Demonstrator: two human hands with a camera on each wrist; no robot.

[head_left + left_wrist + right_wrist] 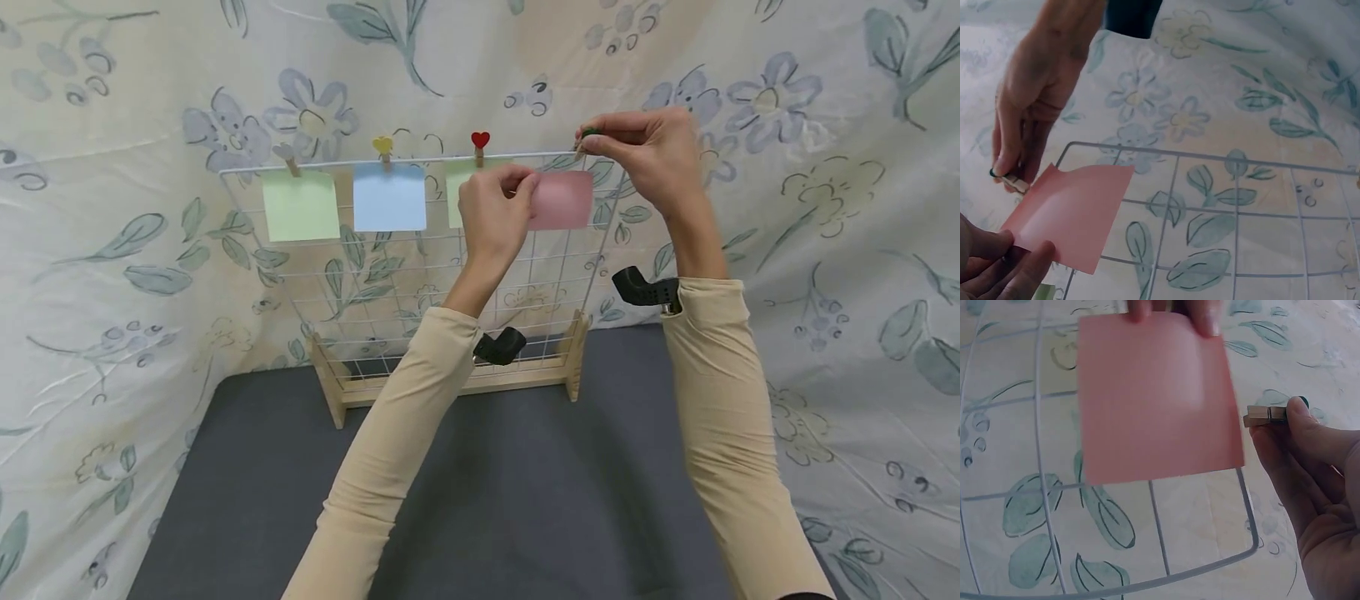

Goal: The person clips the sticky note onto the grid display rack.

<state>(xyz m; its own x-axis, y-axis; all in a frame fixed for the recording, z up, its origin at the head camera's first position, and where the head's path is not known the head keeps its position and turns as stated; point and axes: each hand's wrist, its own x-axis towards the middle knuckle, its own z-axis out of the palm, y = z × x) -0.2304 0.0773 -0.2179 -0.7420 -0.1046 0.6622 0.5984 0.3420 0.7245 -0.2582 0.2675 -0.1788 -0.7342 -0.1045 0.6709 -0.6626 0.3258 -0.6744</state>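
My left hand (495,208) pinches a pink paper square (562,200) by its left edge, in front of the white wire grid (1175,206). Between thumb and fingers, my right hand (656,154) holds a small wooden clothespin (1266,415) with a green top, just beside the pink paper and apart from it in the right wrist view. Along the grid's top wire hang a green paper (300,208), a blue paper (390,198) and another green paper (454,196), the last partly hidden by my left hand. Clothespins hold them, one with a yellow heart (383,145), one with a red heart (480,140).
The grid stands in a wooden base (517,381) on a dark grey table (525,483). Behind it hangs a floral cloth (135,250). Each wrist carries a black camera; the right one (645,287) juts out leftward.
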